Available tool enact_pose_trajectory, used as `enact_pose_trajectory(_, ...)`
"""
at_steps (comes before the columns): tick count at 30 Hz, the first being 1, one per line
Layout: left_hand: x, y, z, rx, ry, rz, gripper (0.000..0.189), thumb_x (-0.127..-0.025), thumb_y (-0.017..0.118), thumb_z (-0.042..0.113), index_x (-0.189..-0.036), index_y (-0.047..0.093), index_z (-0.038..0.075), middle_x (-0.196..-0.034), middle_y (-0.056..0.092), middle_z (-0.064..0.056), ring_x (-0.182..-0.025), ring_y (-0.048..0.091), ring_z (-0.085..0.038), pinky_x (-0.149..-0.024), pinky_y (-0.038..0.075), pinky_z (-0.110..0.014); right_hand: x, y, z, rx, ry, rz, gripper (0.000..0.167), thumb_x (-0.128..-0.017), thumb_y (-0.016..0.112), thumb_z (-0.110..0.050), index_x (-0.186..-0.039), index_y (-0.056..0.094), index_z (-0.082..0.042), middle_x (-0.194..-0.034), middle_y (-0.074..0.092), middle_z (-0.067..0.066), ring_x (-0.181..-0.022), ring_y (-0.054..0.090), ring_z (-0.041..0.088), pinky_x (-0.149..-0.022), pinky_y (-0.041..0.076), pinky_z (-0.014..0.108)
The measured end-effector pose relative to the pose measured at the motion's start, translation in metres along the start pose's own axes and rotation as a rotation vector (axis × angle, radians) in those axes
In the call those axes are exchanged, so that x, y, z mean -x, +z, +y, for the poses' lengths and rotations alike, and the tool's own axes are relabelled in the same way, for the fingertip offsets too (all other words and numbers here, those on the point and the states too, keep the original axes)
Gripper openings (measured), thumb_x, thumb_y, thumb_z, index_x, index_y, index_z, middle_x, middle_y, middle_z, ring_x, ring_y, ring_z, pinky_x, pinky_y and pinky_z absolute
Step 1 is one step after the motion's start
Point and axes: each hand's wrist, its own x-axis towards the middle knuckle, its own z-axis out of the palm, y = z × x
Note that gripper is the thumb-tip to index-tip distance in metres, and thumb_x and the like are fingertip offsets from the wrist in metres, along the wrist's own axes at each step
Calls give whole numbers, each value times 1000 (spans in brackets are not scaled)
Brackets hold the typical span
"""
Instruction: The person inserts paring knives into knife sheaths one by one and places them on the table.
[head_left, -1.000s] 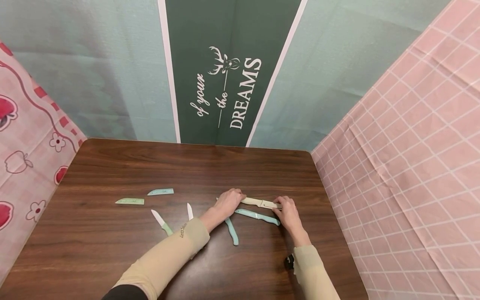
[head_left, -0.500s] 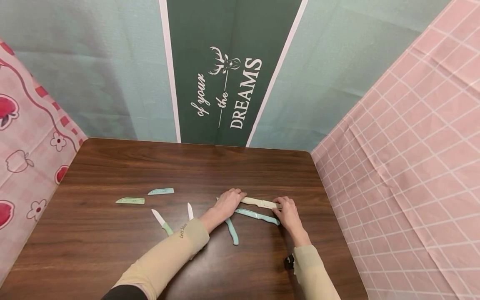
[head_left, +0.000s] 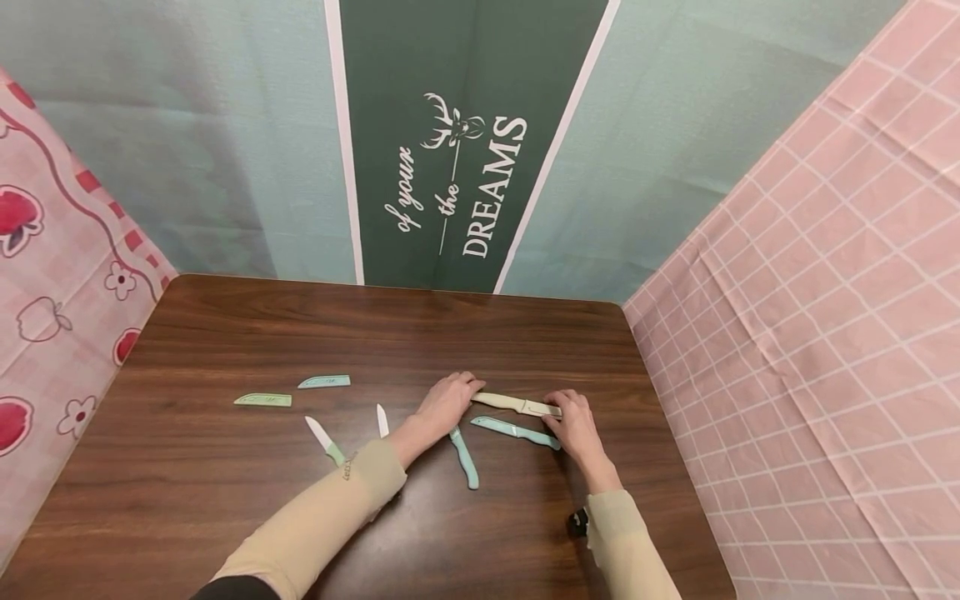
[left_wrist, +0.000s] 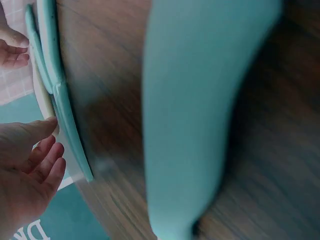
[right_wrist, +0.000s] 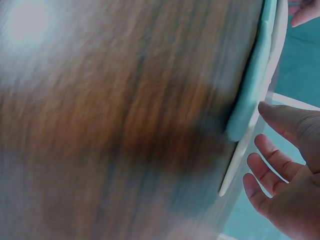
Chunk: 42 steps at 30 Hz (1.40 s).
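Note:
A cream knife (head_left: 502, 403) lies crosswise on the table, its blade end in a cream sheath. My right hand (head_left: 573, 425) pinches the sheath end between thumb and fingers. At the other end my left hand (head_left: 446, 404) has its fingertips right at the handle's tip, fingers loosely spread in the left wrist view. Just in front lies a light blue knife (head_left: 536, 437) in its sheath, parallel to the cream one. Beneath the left hand is another light blue knife (head_left: 465, 462); its blade is mostly hidden. Its handle (left_wrist: 187, 110) looms large in the left wrist view.
Left of the hands lie a green-handled knife (head_left: 324, 437) with a bare white blade and a second white blade (head_left: 382, 421), partly behind my left arm. Farther back rest a green sheath (head_left: 262, 400) and a light blue sheath (head_left: 324, 382). Fabric hangings surround the table (head_left: 405, 333).
My left hand has shifted slightly left, uncovering a bit more of the cream handle. The right hand and the knives have stayed in place.

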Motion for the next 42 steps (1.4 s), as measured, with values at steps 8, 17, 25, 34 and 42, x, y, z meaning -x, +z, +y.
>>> enact_pose_trajectory(8,15,-22,-18,74,-29,75,37,-88,75,8,-124,68,6,-119,68,-9,-106,66,-28,-90,55,-41,-4,0,-22,-51,-75,60,23,-87,76,-9,-108,71,-4,-116,65,19,-112,56,40,-94,47,56)
enact_pose_trajectory(17,38,-52,-49,74,-71,121,31,-88,76,12,-118,72,8,-116,70,-9,-106,67,-30,-91,54,-47,-10,3,-50,-70,-155,63,17,-92,72,-14,-107,72,-7,-113,67,13,-111,58,37,-95,48,54)
enact_pose_trajectory(25,68,-72,-85,98,-123,171,30,-86,78,10,-115,73,7,-112,72,-12,-103,69,-31,-89,56,-46,-18,9,-76,-65,-239,45,15,-92,72,-15,-106,72,-9,-110,68,9,-109,60,33,-94,50,51)
enact_pose_trajectory(34,106,-88,-126,152,-268,168,35,-87,76,7,-121,69,5,-117,69,-17,-104,68,-36,-87,55,-51,-29,21,-115,-49,-404,35,16,-91,73,-15,-105,72,-8,-107,68,8,-103,62,31,-89,50,52)
enact_pose_trajectory(42,130,-91,-146,154,-302,203,37,-86,76,5,-122,68,2,-117,68,-22,-103,67,-40,-85,54,-54,-33,37,-149,26,-470,-61,17,-93,71,-18,-109,71,-11,-112,68,5,-107,61,26,-93,51,47)
